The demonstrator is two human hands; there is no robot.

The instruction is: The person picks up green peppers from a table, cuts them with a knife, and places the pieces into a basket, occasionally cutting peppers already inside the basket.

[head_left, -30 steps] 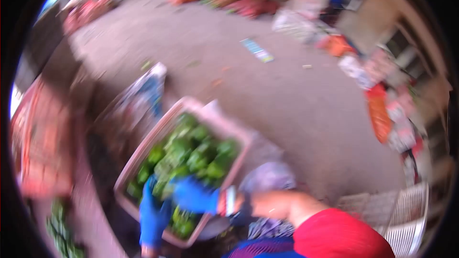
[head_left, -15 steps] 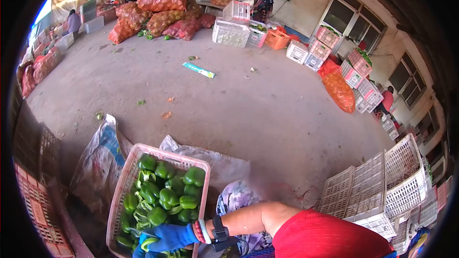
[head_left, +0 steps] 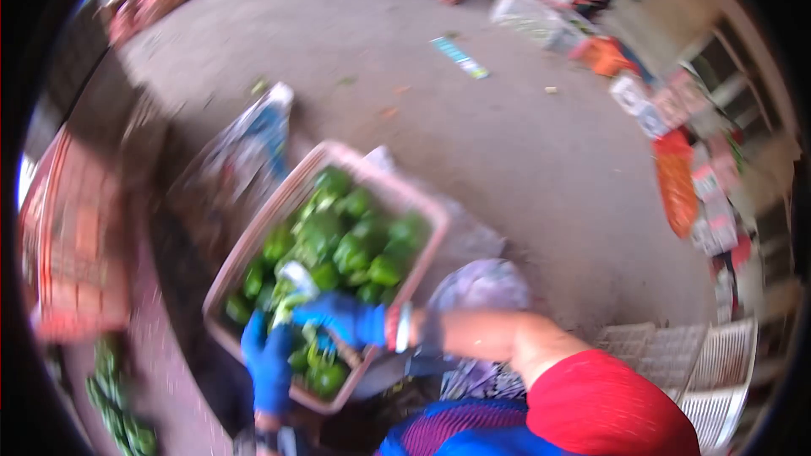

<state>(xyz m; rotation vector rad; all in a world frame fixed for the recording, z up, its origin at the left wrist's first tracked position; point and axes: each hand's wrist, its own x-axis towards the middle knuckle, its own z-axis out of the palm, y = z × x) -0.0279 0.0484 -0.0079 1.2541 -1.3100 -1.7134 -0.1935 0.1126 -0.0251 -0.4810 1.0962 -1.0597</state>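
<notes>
Down in pink crate (head_left: 253, 245), green peppers (head_left: 355, 245) piled. Right hand (head_left: 342, 319), blue glove, grip closed on pale-wrapped pepper (head_left: 291, 283). Left hand (head_left: 269, 363) grip: cannot tell. Peppers smooth, light, firm; hold round body.

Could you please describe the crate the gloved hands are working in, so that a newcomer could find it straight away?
Start from the wide grey concrete yard and look to its near edge, just ahead of the person's red sleeve. There sits a pale pink plastic crate, heaped with green peppers, both blue-gloved hands over its near end. The white crates to the right show no peppers.
</notes>
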